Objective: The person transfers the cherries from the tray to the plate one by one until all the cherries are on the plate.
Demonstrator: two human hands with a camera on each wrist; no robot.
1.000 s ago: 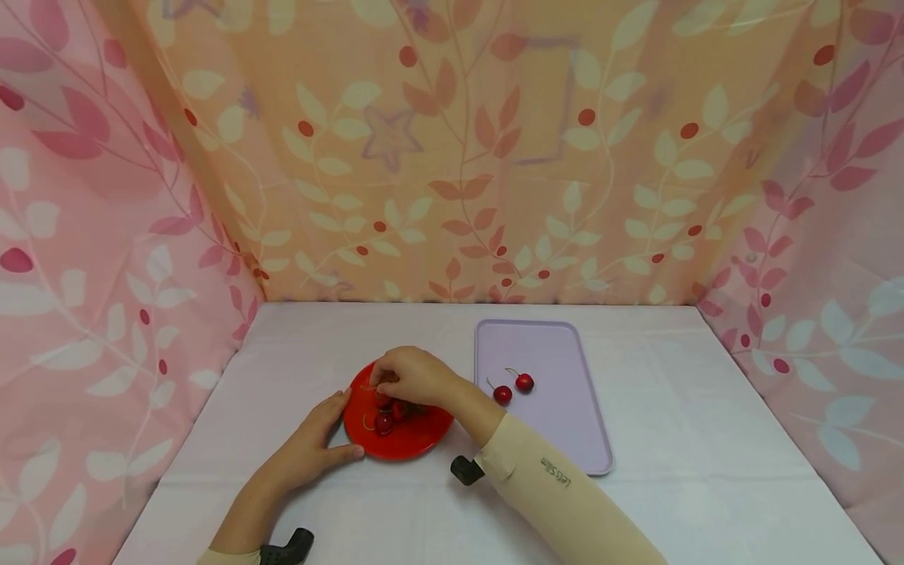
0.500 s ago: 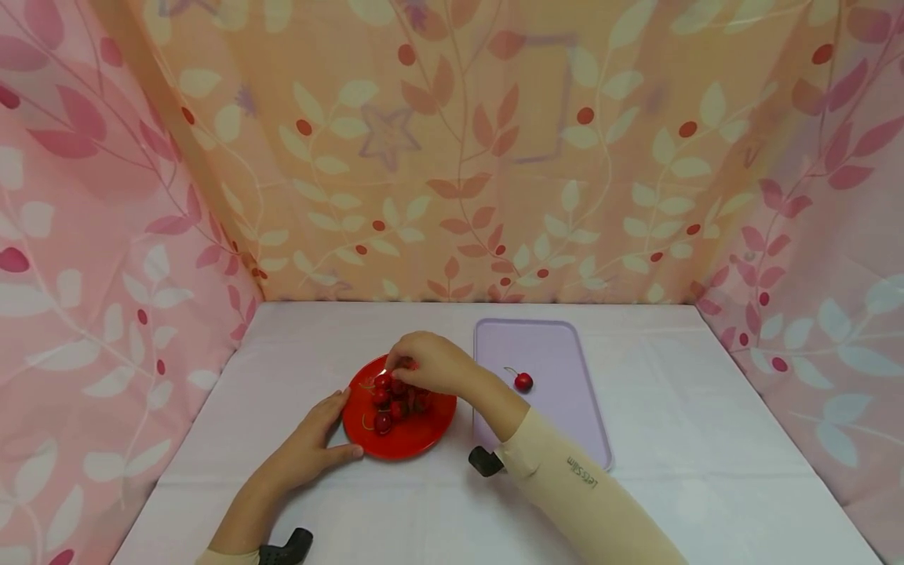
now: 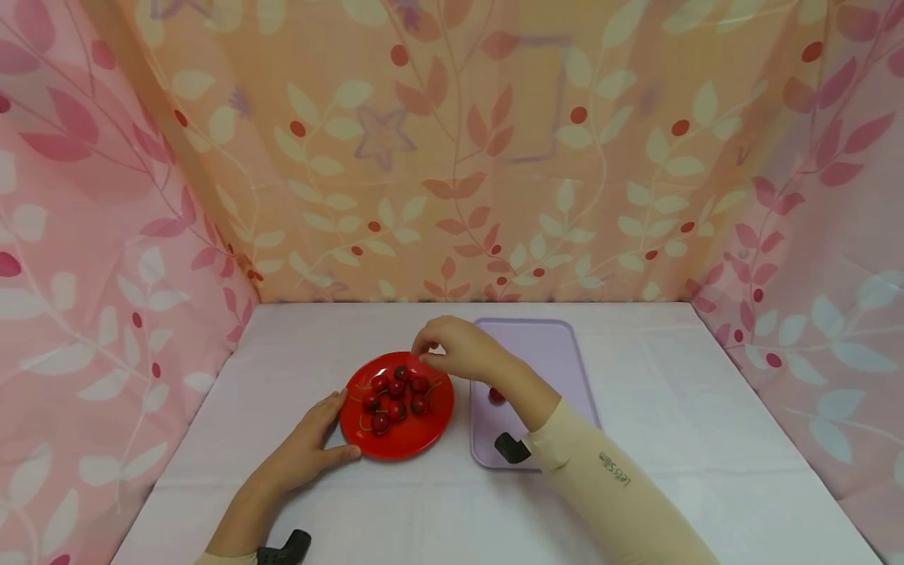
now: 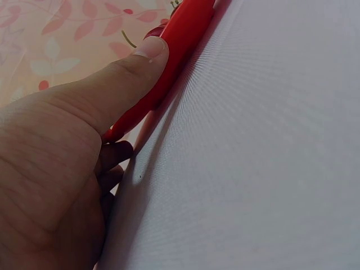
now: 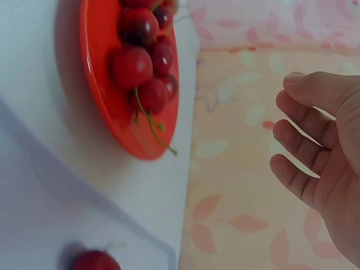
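A red plate (image 3: 418,446) holds several red cherries (image 3: 395,389) with thin stems. My left hand (image 3: 311,446) grips the plate's near-left rim, thumb on top of the rim (image 4: 185,34). My right hand (image 3: 452,347) hovers above the plate's far-right edge, next to a lilac tray (image 3: 551,345). Its fingers (image 5: 298,138) hang loosely curled and no cherry shows between them. One cherry (image 3: 497,395) lies on the tray, partly hidden behind my right forearm. In the right wrist view the plate (image 5: 101,107) and its cherries (image 5: 132,67) are below the hand, and the tray's cherry (image 5: 95,261) is at the bottom edge.
A white cloth covers the table (image 3: 706,439). Floral fabric walls (image 3: 452,157) close in the back and both sides. Black camera mounts sit at my right wrist (image 3: 512,448) and left wrist (image 3: 286,545).
My right hand rose off the cherries on the plate and moved up and right toward the tray. More cherries now show on the plate. My left hand stayed on the rim.
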